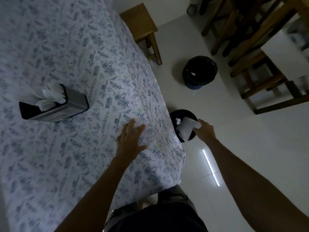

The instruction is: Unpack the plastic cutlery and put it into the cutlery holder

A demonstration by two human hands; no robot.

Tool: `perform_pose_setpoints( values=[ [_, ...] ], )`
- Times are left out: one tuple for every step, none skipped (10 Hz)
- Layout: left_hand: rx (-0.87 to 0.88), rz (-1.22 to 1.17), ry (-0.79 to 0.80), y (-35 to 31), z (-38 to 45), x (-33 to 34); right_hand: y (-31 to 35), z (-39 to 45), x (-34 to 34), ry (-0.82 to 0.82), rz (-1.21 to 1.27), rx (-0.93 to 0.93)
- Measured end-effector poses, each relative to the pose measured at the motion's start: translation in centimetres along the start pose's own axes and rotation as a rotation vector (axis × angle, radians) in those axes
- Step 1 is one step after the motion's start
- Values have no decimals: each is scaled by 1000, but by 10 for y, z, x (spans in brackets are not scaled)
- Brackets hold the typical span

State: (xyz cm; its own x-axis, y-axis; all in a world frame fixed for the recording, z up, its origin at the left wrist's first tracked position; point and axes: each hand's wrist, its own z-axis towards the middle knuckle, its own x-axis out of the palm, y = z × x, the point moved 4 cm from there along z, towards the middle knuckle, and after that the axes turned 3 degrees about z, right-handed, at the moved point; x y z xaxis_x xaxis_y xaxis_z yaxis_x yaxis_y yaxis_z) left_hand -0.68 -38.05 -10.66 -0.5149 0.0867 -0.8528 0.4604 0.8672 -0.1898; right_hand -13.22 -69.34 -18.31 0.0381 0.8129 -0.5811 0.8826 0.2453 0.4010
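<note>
A metal cutlery holder (73, 102) stands on the floral tablecloth at the left, with white plastic cutlery (50, 97) sticking out of its right compartment. My left hand (132, 139) hovers open over the cloth near the table's right edge, fingers spread, holding nothing. My right hand (205, 129) is off the table to the right, gripping a clear plastic wrapper (188, 127) over a small black bin (182, 115) on the floor beside the table.
The table (83, 47) with its floral cloth fills the left half. A second, larger black bin (199, 71) stands on the white tiled floor further back. A wooden stool (142, 25) sits at the table's far edge, wooden chairs (260, 67) at the right.
</note>
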Motion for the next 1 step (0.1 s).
perform_pose_setpoints(
  values=[
    [-10,-2,10,-2,-1,-2,7,-3,5,30,-63,-68]
  ],
)
